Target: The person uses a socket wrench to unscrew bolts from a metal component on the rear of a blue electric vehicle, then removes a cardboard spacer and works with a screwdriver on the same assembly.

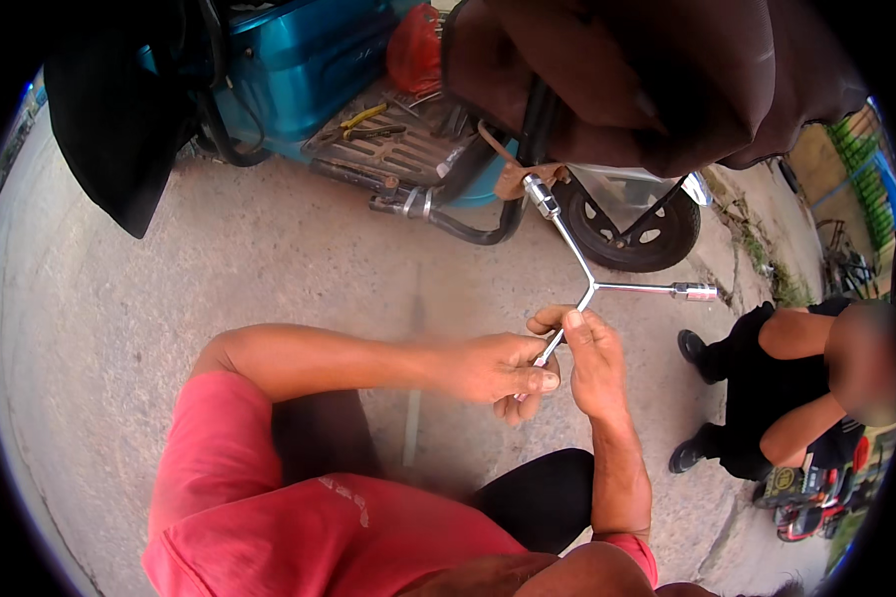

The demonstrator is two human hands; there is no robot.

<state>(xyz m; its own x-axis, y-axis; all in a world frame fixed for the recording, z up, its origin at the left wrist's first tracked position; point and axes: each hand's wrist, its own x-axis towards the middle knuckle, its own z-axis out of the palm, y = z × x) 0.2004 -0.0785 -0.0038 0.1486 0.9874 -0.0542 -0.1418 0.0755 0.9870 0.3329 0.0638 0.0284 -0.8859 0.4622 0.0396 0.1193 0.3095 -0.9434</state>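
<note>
Both hands are on a chrome three-arm Y-shaped socket wrench (594, 286) in front of my body. My left hand (498, 370) has its fingers closed round the socket end of the lowest arm. Higher on that same arm, my right hand (597, 366) pinches the shaft between thumb and fingers, below the hub. One free arm, tipped with a socket (541, 196), points up toward the parked vehicle. The other free arm ends in a socket (696, 292) pointing right. My left fingers partly hide the gripped end.
A vehicle with a blue body (314, 70) stands ahead. Its footboard (408, 149) carries yellow-handled pliers (363, 116), other tools and a red bag (414, 52). A dark cover (617, 70) hangs above its wheel (635, 237). At the right a person (747, 388) crouches near a red motorcycle (816, 507).
</note>
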